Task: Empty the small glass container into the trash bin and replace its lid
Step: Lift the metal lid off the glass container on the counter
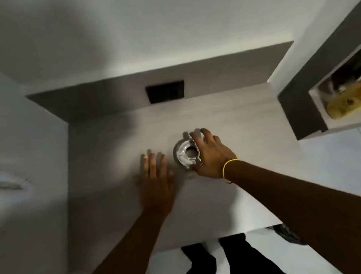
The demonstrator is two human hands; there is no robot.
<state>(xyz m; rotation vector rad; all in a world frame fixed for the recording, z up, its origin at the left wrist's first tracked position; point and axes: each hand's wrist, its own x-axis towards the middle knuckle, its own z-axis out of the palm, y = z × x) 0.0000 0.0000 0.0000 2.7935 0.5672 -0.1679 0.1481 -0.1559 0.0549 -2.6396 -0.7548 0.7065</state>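
A small round glass container (185, 155) stands near the middle of a grey wooden table (112, 145). Its top shows a ring-like shape with a dark centre; I cannot tell whether a lid is on it. My right hand (211, 155) reaches over it from the right, fingers curled around its far and near rim, a yellow band on the wrist. My left hand (156, 180) lies flat on the table just left of the container, fingers spread, holding nothing. No trash bin is in sight.
A black rectangular socket panel (165, 92) sits in the raised back of the table. At the right, a shelf (301, 108) holds a yellow remote-like object (356, 98). White bedding lies to the left. A dark bag-like thing (287, 235) lies on the floor below the table's right corner.
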